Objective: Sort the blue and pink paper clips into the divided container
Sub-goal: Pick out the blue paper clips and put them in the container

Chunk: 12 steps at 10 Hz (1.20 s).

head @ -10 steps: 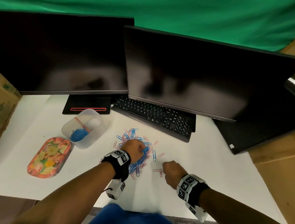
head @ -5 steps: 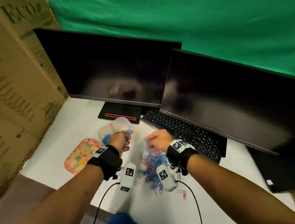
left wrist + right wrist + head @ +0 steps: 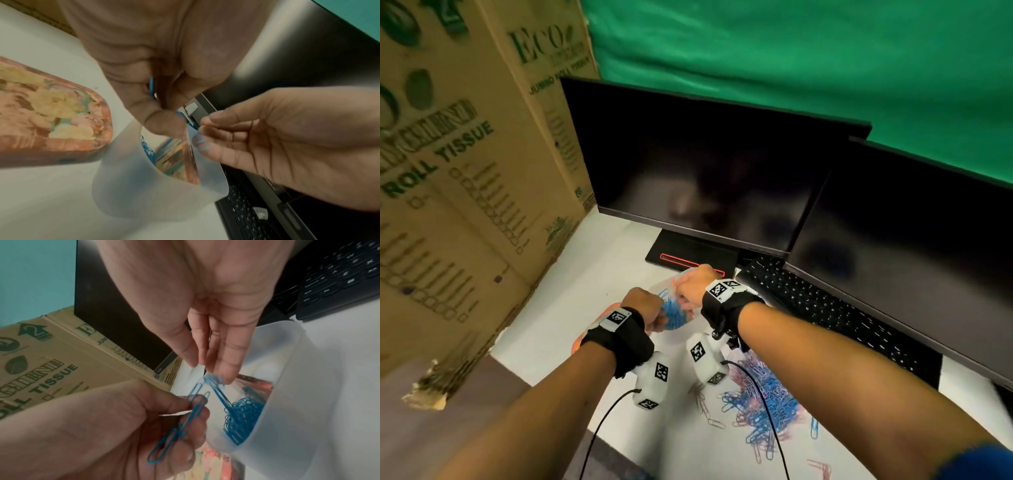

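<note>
Two dark monitors (image 3: 709, 181) stand behind a black keyboard (image 3: 825, 308). A cardboard box (image 3: 458, 178) stands left, near a floral tin (image 3: 47, 112).

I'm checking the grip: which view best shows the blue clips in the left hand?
The right wrist view: the left hand pinches the blue clips in plain sight. The left wrist view shows a blue sliver between fingers; the head view hides them.
</note>
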### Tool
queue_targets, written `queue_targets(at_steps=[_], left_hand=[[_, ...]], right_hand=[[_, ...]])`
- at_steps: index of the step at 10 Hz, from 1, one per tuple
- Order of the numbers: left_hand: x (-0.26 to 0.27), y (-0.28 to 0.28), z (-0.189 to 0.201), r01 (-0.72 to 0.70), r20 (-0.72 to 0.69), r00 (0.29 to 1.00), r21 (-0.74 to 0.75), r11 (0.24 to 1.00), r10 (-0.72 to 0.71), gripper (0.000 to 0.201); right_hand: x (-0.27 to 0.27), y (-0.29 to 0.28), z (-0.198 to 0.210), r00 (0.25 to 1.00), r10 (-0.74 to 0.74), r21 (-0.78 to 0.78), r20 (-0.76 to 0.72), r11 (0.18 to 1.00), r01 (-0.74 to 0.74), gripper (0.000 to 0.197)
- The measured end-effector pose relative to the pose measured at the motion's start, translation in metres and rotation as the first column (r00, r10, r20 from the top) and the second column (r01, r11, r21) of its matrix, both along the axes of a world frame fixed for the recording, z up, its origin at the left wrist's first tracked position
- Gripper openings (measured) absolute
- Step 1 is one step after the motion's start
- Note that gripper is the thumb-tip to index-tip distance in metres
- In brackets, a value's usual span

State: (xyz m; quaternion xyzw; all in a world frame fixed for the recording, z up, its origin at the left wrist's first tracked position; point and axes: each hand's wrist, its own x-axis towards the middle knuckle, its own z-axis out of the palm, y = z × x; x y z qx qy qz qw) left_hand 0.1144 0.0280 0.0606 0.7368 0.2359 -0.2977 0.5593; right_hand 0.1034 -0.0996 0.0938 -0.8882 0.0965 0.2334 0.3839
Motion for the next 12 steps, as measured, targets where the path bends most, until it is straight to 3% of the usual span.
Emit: queue_targets(at_steps=[1, 2, 4, 5, 6, 7, 8, 9, 10, 11, 12], left_hand=[[0.004, 0.001, 0.003, 0.006, -0.013, 1.000, 0.007, 1.000, -0.006, 0.013], [0.007, -0.003, 0.006, -0.016, 0.014, 1.000, 0.007, 1.000, 0.016, 0.008], [0.011, -0.013, -0.001, 0.088, 0.134, 0.986, 0.065, 0.994, -0.096, 0.038], [0.007, -0.018, -0.001, 0.105, 0.271, 0.954, 0.106, 0.989, -0.130, 0.029], [-0.013, -0.033, 0.000, 0.196, 0.412, 0.881, 0.128, 0.972, -0.232, 0.020], [-0.047, -0.059, -0.003, 0.462, 0.484, 0.702, 0.248, 0.851, -0.522, 0.019], [-0.084, -0.085, -0.017, 0.675, 0.422, 0.446, 0.422, 0.606, -0.790, 0.017], [-0.117, -0.103, -0.037, 0.779, 0.245, 0.219, 0.539, 0.320, -0.944, 0.013], [-0.142, -0.107, -0.058, 0.784, 0.093, 0.079, 0.609, 0.119, -0.993, 0.016], [-0.156, -0.105, -0.068, 0.749, 0.012, 0.038, 0.661, 0.037, -0.999, 0.020], [-0.161, -0.103, -0.074, 0.717, 0.009, 0.065, 0.695, 0.053, -0.998, 0.019]], right_hand=[[0.010, -0.009, -0.015, 0.944, -0.313, 0.288, -0.100, 0.899, 0.329, 0.025], [0.006, -0.025, -0.019, 0.942, -0.336, 0.261, -0.001, 0.909, 0.325, 0.020], [-0.036, -0.070, -0.020, 0.910, -0.415, 0.286, -0.010, 0.871, 0.401, 0.012], [-0.067, -0.099, -0.028, 0.858, -0.509, 0.355, -0.071, 0.791, 0.499, 0.020], [-0.108, -0.132, -0.045, 0.840, -0.540, 0.246, -0.050, 0.809, 0.534, 0.022], [-0.147, -0.160, -0.066, 0.899, -0.438, -0.090, 0.019, 0.895, 0.437, 0.019], [-0.183, -0.166, -0.075, 0.966, -0.258, -0.283, 0.017, 0.925, 0.252, 0.022], [-0.215, -0.160, -0.081, 0.993, -0.115, -0.293, -0.029, 0.951, 0.101, 0.019], [-0.237, -0.146, -0.084, 0.998, 0.037, -0.312, -0.044, 0.949, -0.049, 0.022], [-0.255, -0.127, -0.091, 0.969, 0.248, -0.323, -0.006, 0.916, -0.237, 0.032], [-0.264, -0.115, -0.100, 0.930, 0.367, -0.359, -0.016, 0.866, -0.348, 0.040]])
